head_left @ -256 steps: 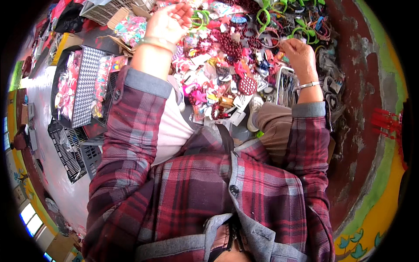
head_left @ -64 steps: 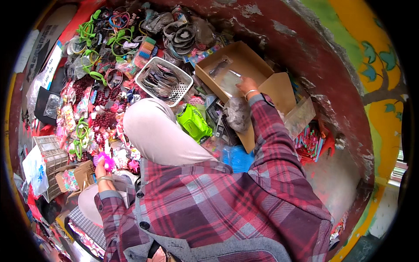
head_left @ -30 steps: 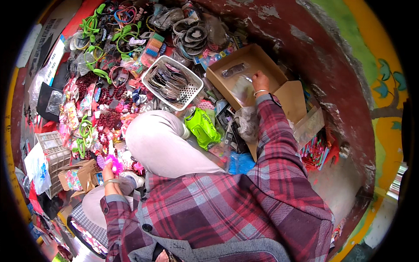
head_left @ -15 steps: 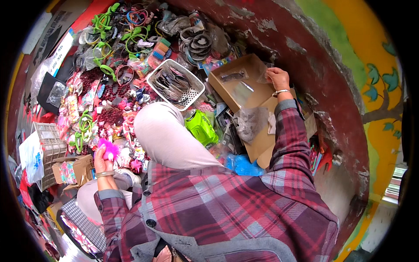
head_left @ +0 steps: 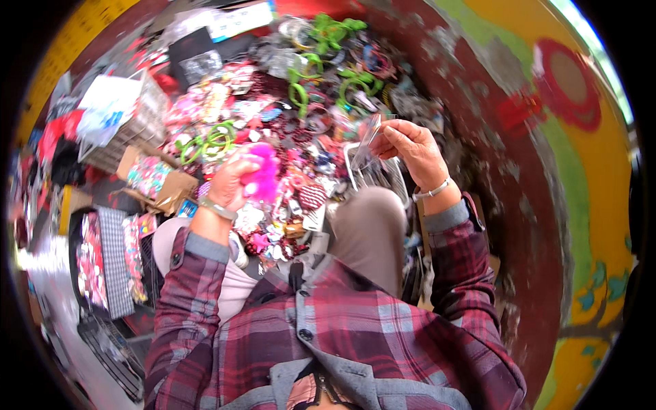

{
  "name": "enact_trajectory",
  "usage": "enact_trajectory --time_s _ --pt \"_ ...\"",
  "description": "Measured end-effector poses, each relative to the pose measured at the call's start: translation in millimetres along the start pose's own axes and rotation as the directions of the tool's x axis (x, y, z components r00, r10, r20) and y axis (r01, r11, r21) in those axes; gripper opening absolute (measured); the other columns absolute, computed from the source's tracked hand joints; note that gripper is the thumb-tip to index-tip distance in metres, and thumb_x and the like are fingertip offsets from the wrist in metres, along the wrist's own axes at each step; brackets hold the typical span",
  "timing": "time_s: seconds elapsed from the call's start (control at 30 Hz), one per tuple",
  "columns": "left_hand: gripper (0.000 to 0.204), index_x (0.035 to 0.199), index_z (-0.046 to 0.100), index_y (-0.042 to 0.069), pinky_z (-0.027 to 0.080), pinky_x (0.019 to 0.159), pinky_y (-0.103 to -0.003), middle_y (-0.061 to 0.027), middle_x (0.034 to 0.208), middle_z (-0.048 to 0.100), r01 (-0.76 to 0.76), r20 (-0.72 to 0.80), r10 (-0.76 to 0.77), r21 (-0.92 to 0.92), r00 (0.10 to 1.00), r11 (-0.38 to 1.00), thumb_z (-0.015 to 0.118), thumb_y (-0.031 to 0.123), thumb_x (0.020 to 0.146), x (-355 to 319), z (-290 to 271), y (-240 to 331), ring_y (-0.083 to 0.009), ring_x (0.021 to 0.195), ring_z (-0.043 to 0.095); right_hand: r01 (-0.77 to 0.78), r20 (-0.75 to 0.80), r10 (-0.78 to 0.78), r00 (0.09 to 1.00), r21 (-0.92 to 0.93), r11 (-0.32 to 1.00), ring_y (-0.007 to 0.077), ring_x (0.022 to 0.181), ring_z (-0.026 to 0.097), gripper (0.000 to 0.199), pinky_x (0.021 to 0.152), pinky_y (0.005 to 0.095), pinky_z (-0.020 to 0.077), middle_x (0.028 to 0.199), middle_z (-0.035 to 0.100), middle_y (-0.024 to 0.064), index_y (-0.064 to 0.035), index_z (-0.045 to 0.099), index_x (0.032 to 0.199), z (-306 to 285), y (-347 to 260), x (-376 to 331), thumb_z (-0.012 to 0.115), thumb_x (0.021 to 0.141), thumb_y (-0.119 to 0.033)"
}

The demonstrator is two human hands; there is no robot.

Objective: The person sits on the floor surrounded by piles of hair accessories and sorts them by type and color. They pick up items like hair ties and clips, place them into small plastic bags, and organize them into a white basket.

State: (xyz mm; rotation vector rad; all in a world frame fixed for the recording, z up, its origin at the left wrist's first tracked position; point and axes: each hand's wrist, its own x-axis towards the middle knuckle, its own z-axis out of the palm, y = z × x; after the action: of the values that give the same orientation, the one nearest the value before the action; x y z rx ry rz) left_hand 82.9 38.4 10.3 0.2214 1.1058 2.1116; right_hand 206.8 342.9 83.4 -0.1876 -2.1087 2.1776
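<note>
My left hand (head_left: 229,183) is closed around a bright magenta fluffy ball (head_left: 266,174), held above the pile in the middle of the view. Higher and to the right, my right hand (head_left: 413,150) pinches a thin, clear plastic packet (head_left: 366,140) between thumb and fingers. What the packet contains is too blurred to make out. Below the packet stands a white plastic basket (head_left: 350,168), partly hidden by my knee. Under my left hand lie colourful hair accessories, among them a red-and-white striped piece (head_left: 312,196) and a pink star-shaped piece (head_left: 260,241).
Green headbands (head_left: 217,140) lie among the heaped accessories. On the left are a beige crate (head_left: 133,119) and an open cardboard box (head_left: 179,183) of colourful items. A checked case (head_left: 115,263) is at lower left. A peeling dark red wall (head_left: 523,225) bounds the right.
My right hand has left the cardboard box on the right and moved inward, now with the clear packet. My left hand still holds the fluffy ball, raised nearer the middle. The view has turned.
</note>
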Motion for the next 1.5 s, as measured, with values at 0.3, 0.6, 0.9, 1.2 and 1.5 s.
enact_trajectory --time_s 0.3,0.6,0.9,1.2,1.5 --pt "0.062 0.126 0.044 0.009 0.051 0.057 -0.027 -0.0159 0.090 0.063 0.069 0.062 -0.059 -0.156 0.996 0.985 0.040 0.057 0.086 0.3 -34.5 24.3 -0.0195 0.069 0.063 0.220 0.045 -0.273 0.961 0.473 0.853 0.0213 0.081 0.064 0.027 0.067 0.0282 0.0512 0.102 0.061 0.0143 -0.0008 0.054 0.108 112.7 -15.7 90.4 0.043 0.094 -0.021" --pt "0.067 0.136 0.026 0.006 0.047 0.049 -0.019 -0.0203 0.132 0.040 -0.140 0.219 0.152 -0.072 0.964 0.988 0.058 0.027 0.081 -1.7 4.7 45.2 -0.0083 0.057 0.057 -0.068 0.252 -0.070 0.965 0.502 0.862 0.0252 0.080 0.064 0.022 0.069 0.0333 0.0522 0.098 0.062 0.0176 -0.0035 0.053 0.100 101.4 46.8 107.9 0.045 0.093 -0.023" --pt "0.036 0.119 0.049 -0.002 0.053 0.063 -0.024 -0.0181 0.112 0.057 -0.322 -0.031 0.323 0.046 0.946 0.946 0.047 0.020 0.091 8.9 -9.6 34.7 -0.0184 0.091 0.061 -0.134 0.191 0.069 0.979 0.354 0.925 0.0229 0.079 0.065 0.024 0.065 0.0297 0.0526 0.093 0.065 0.0152 -0.0013 0.056 0.101 97.5 44.2 105.4 0.047 0.092 -0.022" --pt "0.034 0.113 0.053 0.002 0.048 0.051 -0.021 -0.0139 0.100 0.062 -0.164 -0.168 0.130 -0.212 0.977 0.963 0.050 0.027 0.090 11.4 -27.7 38.2 -0.0087 0.059 0.058 -0.252 0.200 0.207 0.958 0.240 0.937 0.0186 0.079 0.065 0.019 0.061 0.0235 0.0500 0.092 0.065 0.0139 -0.0014 0.060 0.099 106.3 32.6 104.8 0.055 0.087 -0.015" --pt "0.037 0.116 0.051 0.002 0.045 0.047 -0.016 -0.0118 0.108 0.060 -0.211 -0.242 0.173 -0.142 0.955 0.967 0.048 0.028 0.090 12.5 -17.8 37.2 -0.0047 0.055 0.054 -0.255 0.211 0.210 0.955 0.214 0.943 0.0160 0.076 0.065 0.017 0.059 0.0221 0.0481 0.088 0.067 0.0098 -0.0030 0.062 0.095 103.4 41.0 107.5 0.058 0.085 -0.016"
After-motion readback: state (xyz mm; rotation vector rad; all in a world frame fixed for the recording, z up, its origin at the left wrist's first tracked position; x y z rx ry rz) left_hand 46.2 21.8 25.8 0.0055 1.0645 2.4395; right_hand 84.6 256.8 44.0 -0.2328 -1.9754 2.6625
